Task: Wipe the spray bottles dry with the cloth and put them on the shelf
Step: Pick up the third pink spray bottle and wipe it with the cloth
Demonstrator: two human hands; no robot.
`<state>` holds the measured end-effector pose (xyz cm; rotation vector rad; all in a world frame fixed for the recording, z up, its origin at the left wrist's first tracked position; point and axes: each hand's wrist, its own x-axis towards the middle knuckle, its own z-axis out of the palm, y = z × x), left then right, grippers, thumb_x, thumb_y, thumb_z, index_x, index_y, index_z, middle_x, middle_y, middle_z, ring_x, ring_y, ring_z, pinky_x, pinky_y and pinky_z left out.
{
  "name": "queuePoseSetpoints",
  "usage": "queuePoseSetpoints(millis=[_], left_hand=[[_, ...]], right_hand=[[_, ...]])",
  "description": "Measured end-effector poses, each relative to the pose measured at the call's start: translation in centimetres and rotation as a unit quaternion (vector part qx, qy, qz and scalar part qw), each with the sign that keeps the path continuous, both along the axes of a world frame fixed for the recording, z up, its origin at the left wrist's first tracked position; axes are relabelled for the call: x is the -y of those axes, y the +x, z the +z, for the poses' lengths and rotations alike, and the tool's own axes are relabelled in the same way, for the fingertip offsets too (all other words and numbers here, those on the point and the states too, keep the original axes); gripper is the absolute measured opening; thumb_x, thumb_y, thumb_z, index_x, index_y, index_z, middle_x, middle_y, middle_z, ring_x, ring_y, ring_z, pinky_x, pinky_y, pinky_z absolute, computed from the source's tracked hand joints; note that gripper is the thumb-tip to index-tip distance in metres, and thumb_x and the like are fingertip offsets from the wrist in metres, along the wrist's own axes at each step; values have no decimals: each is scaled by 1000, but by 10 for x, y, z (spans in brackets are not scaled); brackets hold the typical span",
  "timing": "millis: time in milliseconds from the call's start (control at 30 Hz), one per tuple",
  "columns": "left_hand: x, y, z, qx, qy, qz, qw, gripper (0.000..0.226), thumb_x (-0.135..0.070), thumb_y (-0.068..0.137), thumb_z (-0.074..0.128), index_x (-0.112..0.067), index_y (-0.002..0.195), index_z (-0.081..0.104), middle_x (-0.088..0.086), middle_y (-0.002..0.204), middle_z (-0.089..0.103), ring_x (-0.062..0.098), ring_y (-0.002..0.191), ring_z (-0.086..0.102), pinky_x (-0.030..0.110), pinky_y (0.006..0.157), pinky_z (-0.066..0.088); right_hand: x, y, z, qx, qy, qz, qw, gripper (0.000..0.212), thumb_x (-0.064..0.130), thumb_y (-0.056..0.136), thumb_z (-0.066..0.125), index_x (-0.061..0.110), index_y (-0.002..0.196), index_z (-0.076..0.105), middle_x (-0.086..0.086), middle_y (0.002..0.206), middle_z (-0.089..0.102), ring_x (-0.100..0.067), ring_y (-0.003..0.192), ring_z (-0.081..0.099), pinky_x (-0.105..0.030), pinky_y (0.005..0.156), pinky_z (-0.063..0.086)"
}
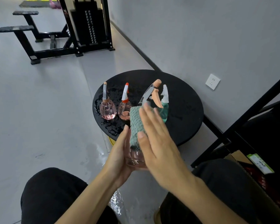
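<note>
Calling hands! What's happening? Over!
Left hand holds pink bottle. Right hand, fingers flat, presses cloth on it. Three bottles wait on wet table. Nothing blocking.

My cloth (136, 125) is teal, ribbed; the spray bottle (137, 159) in it is clear pink, with grey head and orange trigger. On the black surface (184, 107): two pink bottles (107, 110), one teal bottle (164, 113).
</note>
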<state>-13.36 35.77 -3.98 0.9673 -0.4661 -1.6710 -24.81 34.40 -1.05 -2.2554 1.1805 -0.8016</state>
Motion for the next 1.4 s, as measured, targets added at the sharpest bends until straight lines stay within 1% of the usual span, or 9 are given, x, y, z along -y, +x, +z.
queuePoseSetpoints(millis=[167, 333, 433, 533, 733, 933, 1067, 1200, 1400], left_hand=[[1, 4, 4, -10, -10, 17, 1000, 50, -50, 94, 39, -16, 115, 68, 12, 111, 72, 21, 97, 71, 31, 74, 60], [-7, -7, 1, 13, -7, -22, 1000, 48, -58, 88, 40, -26, 89, 76, 5, 80, 74, 18, 64, 71, 37, 52, 57], [-8, -8, 1, 13, -15, -16, 1000, 46, -59, 83, 45, -28, 96, 75, 6, 80, 72, 20, 65, 70, 43, 65, 56], [-6, -4, -2, -13, -20, 2, 1000, 44, -56, 82, 46, -27, 95, 77, 6, 89, 74, 18, 71, 71, 37, 57, 58], [-6, -3, -4, -59, -12, 32, 998, 45, -48, 90, 42, -22, 94, 79, 6, 96, 75, 16, 81, 73, 31, 63, 60], [-8, -9, -9, -22, -6, 12, 1000, 43, -47, 92, 42, -20, 112, 68, 8, 84, 73, 21, 65, 71, 38, 53, 58], [-1, -4, -7, -38, -14, 41, 998, 41, -45, 96, 39, -20, 109, 69, 2, 88, 75, 15, 70, 72, 29, 51, 57], [0, -3, -4, -56, -21, 75, 995, 50, -39, 100, 36, -18, 87, 80, 9, 94, 76, 17, 83, 73, 26, 65, 59], [-6, -12, -7, -22, 1, 48, 999, 49, -46, 95, 39, -24, 77, 79, 0, 76, 74, 14, 61, 70, 32, 51, 57]], right_hand=[[-33, -3, -11, -34, -9, 17, 999, 59, 37, 98, 19, 31, 153, -2, 23, 159, -12, -2, 146, -16, -39, 120, 9], [6, -3, -2, 29, 42, -12, 999, 56, 43, 101, 20, 28, 154, 10, 22, 160, 0, 7, 144, -8, -22, 120, 2], [17, -3, -2, 39, 83, -17, 996, 52, 38, 105, 24, 29, 154, 12, 22, 160, 3, 10, 144, -5, -23, 121, 5], [-2, -2, -9, 18, 35, 4, 999, 55, 43, 102, 20, 28, 154, 10, 22, 160, 0, 6, 145, -9, -22, 120, 1], [-20, -2, -19, -17, 11, 7, 1000, 59, 43, 98, 19, 29, 154, 7, 21, 160, -4, 0, 146, -14, -31, 121, 2], [21, -3, -12, 25, 79, -33, 996, 54, 41, 103, 26, 28, 154, 14, 24, 158, 5, 4, 146, -5, -7, 113, -4], [-3, -1, -14, -3, 8, -3, 1000, 59, 42, 98, 20, 28, 154, 9, 20, 161, 0, 0, 147, -10, -25, 120, 1], [-34, -2, -20, -28, -18, 15, 999, 60, 30, 98, 24, 28, 155, 4, 20, 160, -8, -5, 147, -13, -43, 120, 11], [8, -1, -8, 32, 38, -16, 999, 56, 43, 101, 22, 29, 154, 14, 22, 160, 2, 5, 145, -11, -23, 119, 1]])
